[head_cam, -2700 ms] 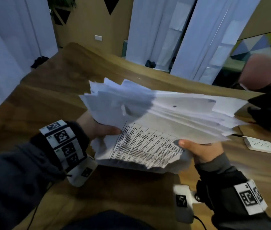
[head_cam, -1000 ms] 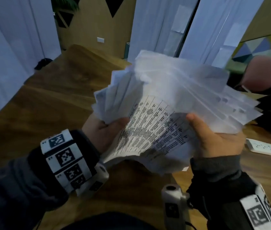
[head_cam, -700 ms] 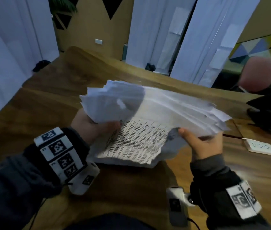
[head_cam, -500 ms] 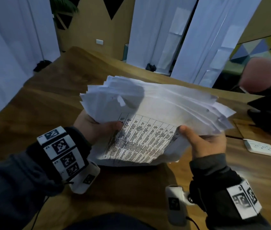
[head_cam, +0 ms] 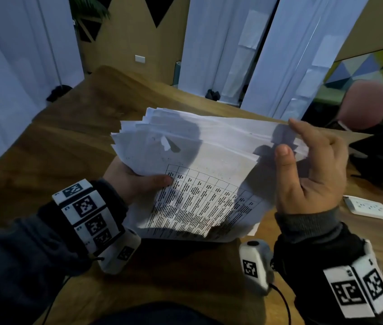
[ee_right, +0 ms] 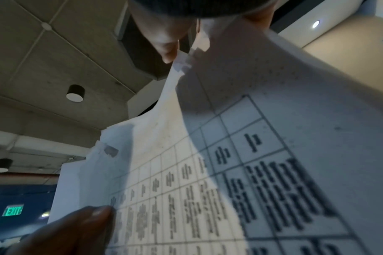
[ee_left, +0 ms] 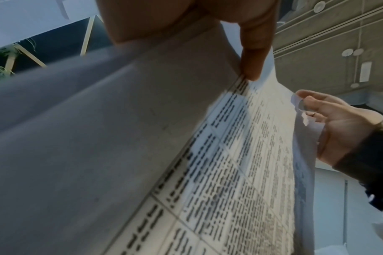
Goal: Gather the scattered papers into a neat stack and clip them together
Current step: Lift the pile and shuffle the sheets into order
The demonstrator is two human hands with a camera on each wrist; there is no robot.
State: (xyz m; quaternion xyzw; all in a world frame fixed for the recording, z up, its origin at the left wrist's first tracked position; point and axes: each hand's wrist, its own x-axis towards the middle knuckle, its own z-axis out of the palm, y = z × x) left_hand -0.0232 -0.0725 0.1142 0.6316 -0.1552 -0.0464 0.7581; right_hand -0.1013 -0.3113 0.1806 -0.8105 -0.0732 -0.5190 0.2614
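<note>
Holding a thick pile of papers (head_cam: 197, 160) up in the air above the wooden table (head_cam: 57, 160), the person has both hands on it. The left hand (head_cam: 136, 181) is at about 8 o'clock on the pile, with its thumb on top of the printed sheet and the rest of the hand below, so it grips that side. The right hand (head_cam: 307, 174) is at about 3 o'clock. Its thumb presses on the top sheet near the edge, one finger reaches up to the far corner, and the other fingers look loosely bent beside the edge. This hold looks light, more like a touch than a tight grip. The pile is not neat yet. Sheet edges stick out in steps at about 10 o'clock and at 3 o'clock, and the front edge hangs down and curls toward the person. No clip shows in any view, so the clipping step is not done. I think the person is squaring up the pile now. What could go wrong: the right side is held so lightly that loose sheets could slide out and fall on the table. The bent front edge could crease. A white power strip (head_cam: 366, 206) lies on the table at about 4 o'clock, well apart from the pile.
</note>
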